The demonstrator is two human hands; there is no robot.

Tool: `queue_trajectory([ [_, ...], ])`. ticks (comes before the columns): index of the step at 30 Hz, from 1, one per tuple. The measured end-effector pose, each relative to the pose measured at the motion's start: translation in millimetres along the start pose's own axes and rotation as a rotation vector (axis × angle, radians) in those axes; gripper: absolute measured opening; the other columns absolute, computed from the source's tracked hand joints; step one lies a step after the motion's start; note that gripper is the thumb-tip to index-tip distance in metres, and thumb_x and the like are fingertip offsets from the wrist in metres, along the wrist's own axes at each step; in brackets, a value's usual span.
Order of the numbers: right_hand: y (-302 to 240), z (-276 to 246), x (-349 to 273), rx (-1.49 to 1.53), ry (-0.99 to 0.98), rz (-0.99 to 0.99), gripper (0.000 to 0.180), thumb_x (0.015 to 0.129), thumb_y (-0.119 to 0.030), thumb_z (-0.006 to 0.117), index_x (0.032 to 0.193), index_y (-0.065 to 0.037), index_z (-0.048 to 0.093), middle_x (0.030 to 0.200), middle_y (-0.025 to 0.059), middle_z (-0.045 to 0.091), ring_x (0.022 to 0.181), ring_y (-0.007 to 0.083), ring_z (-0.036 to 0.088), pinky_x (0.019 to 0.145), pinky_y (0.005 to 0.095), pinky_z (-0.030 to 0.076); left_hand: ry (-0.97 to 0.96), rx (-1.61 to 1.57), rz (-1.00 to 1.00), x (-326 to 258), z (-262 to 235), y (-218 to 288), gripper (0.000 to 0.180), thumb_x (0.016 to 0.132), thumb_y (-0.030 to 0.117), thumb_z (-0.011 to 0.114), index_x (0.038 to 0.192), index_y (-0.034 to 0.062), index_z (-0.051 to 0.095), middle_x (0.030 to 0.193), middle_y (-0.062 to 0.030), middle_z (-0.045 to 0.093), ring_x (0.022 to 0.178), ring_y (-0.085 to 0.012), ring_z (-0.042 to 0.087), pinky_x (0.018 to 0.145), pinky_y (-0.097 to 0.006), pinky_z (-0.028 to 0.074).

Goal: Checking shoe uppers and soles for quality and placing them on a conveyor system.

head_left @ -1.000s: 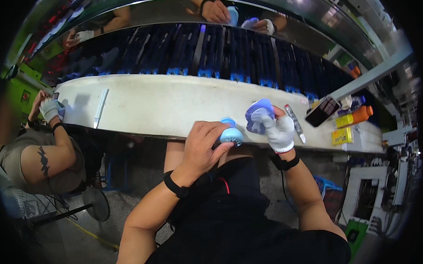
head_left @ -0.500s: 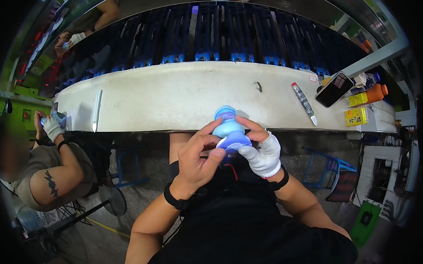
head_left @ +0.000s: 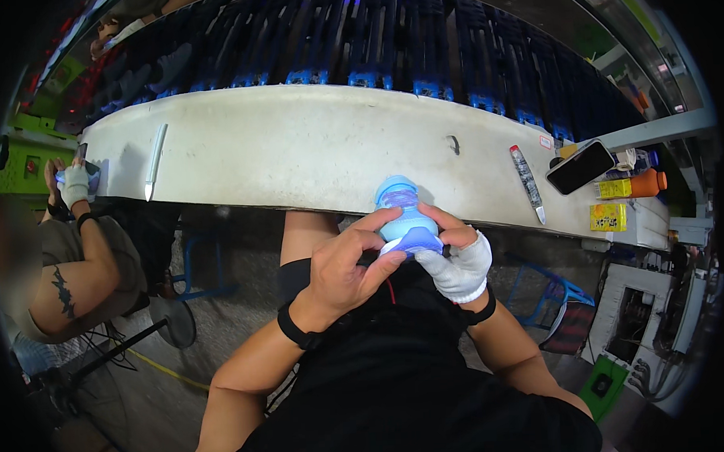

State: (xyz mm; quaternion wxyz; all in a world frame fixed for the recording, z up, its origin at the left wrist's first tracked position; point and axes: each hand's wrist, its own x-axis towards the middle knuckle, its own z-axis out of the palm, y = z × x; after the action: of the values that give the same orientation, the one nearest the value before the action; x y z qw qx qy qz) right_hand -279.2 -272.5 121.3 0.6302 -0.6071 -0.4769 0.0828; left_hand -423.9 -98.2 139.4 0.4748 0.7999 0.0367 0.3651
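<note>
Both my hands grip a light blue and purple piece that looks like a shoe sole [head_left: 409, 218], bent toward me, just over the table's near edge. My bare left hand [head_left: 345, 262] pinches its left side between thumb and fingers. On its right side, my right hand [head_left: 457, 258], in a white glove with bare thumb and forefinger tips, is closed around the edge. The far rounded end of the sole points to the white table [head_left: 295, 149]. Its underside is hidden by my fingers.
A slim silver knife [head_left: 156, 161] lies left on the table, a wrapped-handle knife [head_left: 528, 184] right. Beyond it are a phone [head_left: 581, 167], an orange bottle [head_left: 646, 184] and a yellow box [head_left: 608, 217]. A slatted conveyor [head_left: 371, 42] runs behind. A co-worker [head_left: 76, 260] sits left.
My view has turned slightly, so the table slants more. The near end of the sole is tilted and bent differently between my hands, showing less of its patterned face. Both hands keep their grip.
</note>
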Motion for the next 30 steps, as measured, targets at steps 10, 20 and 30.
queue_trajectory([
  [10, 24, 10, 11, -0.011, 0.05, -0.072, 0.038, 0.093, -0.019, 0.093, 0.096, -0.004, 0.059, 0.132, 0.0221, 0.079, 0.098, 0.0285, 0.083, 0.076, 0.0342, 0.066, -0.05, 0.135, 0.11, 5, -7, -14, 0.042, 0.095, 0.016, 0.09, 0.102, 0.0032, 0.05, 0.124, -0.03, 0.08, 0.102, -0.0344, 0.084, 0.079, -0.035, 0.066],
  [20, 10, 27, 27, -0.208, -0.031, -0.209, 0.047, 0.084, -0.027, 0.099, 0.085, -0.008, 0.055, 0.129, 0.0161, 0.08, 0.084, 0.0338, 0.08, 0.069, 0.0392, 0.063, -0.361, 0.518, 0.281, 51, -68, 20, 0.059, 0.079, 0.026, 0.096, 0.132, 0.0068, 0.078, 0.124, -0.0093, 0.078, 0.092, -0.0233, 0.076, 0.077, -0.034, 0.063],
  [30, -9, 34, 17, -0.351, -0.19, -0.048, 0.038, 0.081, -0.026, 0.093, 0.107, -0.011, 0.071, 0.123, 0.0061, 0.07, 0.088, 0.03, 0.075, 0.072, 0.0409, 0.062, -0.507, 0.523, -0.072, 41, -63, 9, 0.084, 0.077, 0.061, 0.093, 0.138, 0.007, 0.074, 0.142, -0.0197, 0.074, 0.095, -0.0367, 0.082, 0.077, -0.04, 0.067],
])
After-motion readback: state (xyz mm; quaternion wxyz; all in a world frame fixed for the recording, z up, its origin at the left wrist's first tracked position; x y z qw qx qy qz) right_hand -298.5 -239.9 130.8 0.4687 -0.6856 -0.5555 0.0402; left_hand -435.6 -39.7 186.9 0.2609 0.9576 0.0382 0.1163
